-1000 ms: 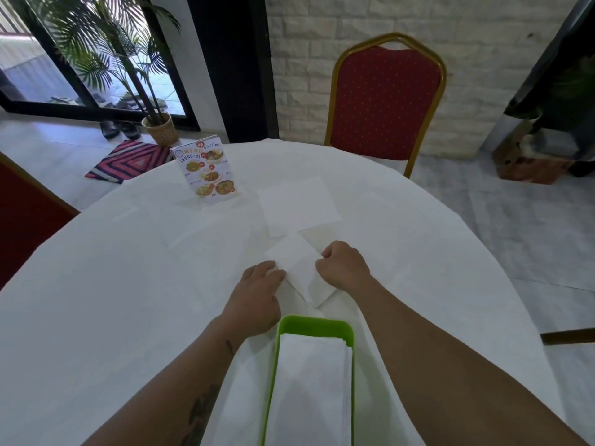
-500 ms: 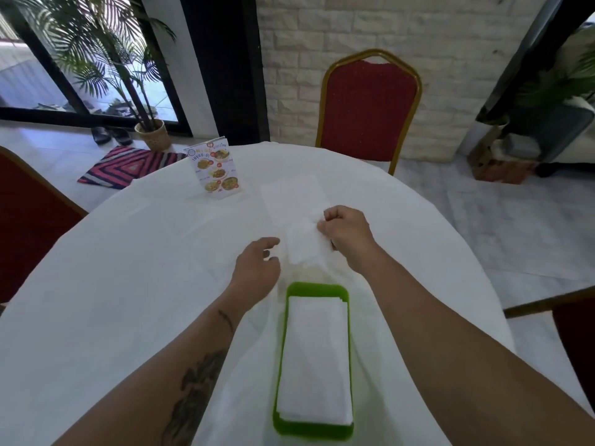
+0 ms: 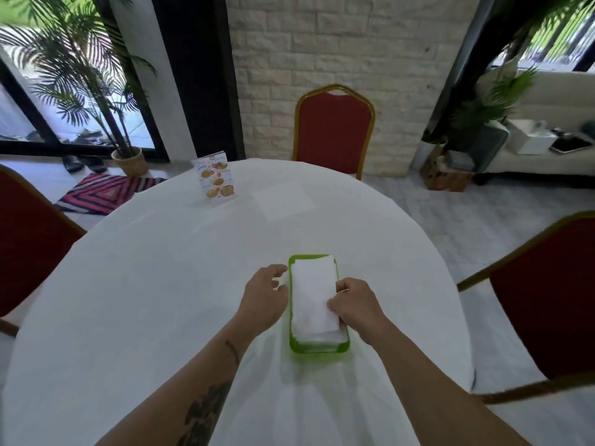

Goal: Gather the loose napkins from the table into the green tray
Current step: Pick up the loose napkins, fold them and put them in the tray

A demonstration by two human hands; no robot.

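Observation:
A green tray (image 3: 318,347) sits on the white tablecloth in front of me, filled with a stack of white napkins. The top napkin (image 3: 314,294) lies along the stack, and my right hand (image 3: 355,305) pinches its right edge over the tray's right rim. My left hand (image 3: 265,296) hovers just left of the tray with fingers spread and nothing in it. One more loose napkin (image 3: 283,201) lies flat on the far part of the table.
A standing menu card (image 3: 215,180) is at the table's far left. Red chairs stand at the far side (image 3: 335,130), at the left (image 3: 29,239) and at the right (image 3: 544,300). The round table's edge (image 3: 444,268) curves close on the right.
My right hand lifted a folded napkin from the table beyond the tray and brought it back onto the stack. My left hand let go and moved beside the tray. The view tilted up.

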